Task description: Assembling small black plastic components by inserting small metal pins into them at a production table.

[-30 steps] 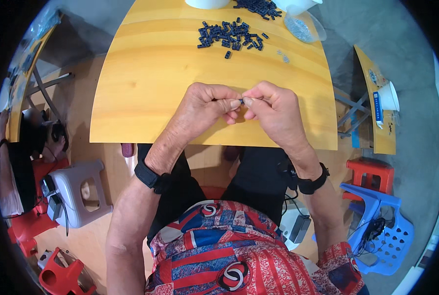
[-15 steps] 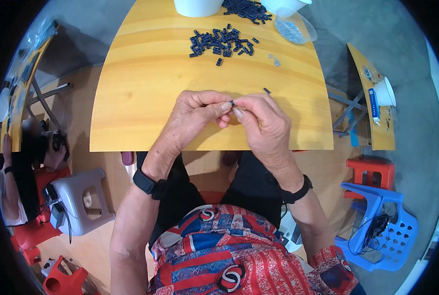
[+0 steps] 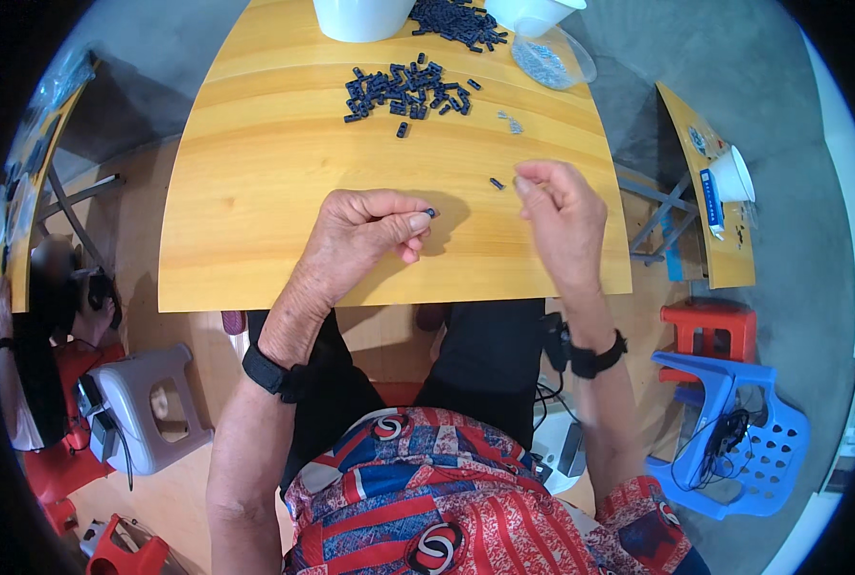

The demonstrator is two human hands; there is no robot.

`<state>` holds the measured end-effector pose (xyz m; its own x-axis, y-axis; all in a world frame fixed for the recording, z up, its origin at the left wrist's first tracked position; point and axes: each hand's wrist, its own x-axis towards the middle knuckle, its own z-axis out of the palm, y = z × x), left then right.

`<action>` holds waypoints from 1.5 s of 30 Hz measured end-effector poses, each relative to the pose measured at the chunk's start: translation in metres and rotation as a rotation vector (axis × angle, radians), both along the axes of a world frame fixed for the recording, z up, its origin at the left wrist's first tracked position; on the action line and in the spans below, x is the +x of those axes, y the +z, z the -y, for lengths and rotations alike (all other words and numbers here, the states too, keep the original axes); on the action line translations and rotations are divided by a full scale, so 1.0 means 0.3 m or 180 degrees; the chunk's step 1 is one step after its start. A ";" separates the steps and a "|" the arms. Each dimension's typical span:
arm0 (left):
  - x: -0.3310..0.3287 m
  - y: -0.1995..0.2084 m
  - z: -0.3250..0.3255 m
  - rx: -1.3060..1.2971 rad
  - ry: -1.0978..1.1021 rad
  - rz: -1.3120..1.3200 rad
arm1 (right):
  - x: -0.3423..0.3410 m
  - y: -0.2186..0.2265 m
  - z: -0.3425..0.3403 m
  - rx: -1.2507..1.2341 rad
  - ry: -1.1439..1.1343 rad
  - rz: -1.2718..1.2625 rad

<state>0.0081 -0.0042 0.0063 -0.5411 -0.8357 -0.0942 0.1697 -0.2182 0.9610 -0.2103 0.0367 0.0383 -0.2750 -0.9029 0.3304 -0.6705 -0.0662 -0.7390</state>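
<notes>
Above the near part of the table, my left hand [image 3: 362, 230] is closed, pinching a small black plastic piece [image 3: 431, 213] between thumb and forefinger. The piece's far end sticks out; the rest is covered by the fingertips. To the right, my right hand [image 3: 566, 216] is raised over the table, slightly blurred. Its thumb and forefinger are bent toward each other with a small gap, and nothing shows between them. Just left of its fingertips lies a single black piece [image 3: 496, 183]. Farther off lie a few tiny silvery parts [image 3: 514, 124] and a loose heap of black pieces [image 3: 404, 91].
At the table's far edge stand two white tubs [image 3: 365, 17], a second black heap [image 3: 458, 24] and a clear shallow dish [image 3: 547, 62] of silvery parts. A blue plastic chair [image 3: 768, 450] and red stool [image 3: 710, 326] stand right, a grey stool [image 3: 154, 407] left. Another person sits far left.
My right hand has left the black piece and moved right, away from my left hand. The left hand keeps its pinch on the piece. The whole view has shifted slightly.
</notes>
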 end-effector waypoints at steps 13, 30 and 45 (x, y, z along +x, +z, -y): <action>-0.006 -0.007 0.000 -0.0017 0.0029 -0.0187 | -0.033 -0.046 0.071 -0.0021 0.0710 -0.1554; 0.008 -0.018 0.009 -0.0095 -0.0176 -0.0055 | 0.147 0.061 0.015 0.0425 0.1464 0.0188; 0.000 -0.021 0.008 -0.0192 -0.0148 0.0087 | 0.148 0.082 0.037 0.0324 0.1563 -0.0679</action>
<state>0.0080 -0.0067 -0.0002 -0.5774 -0.8143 -0.0598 0.1342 -0.1669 0.9768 -0.1659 0.0255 0.0630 0.2508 -0.9386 0.2371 -0.7144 -0.3447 -0.6090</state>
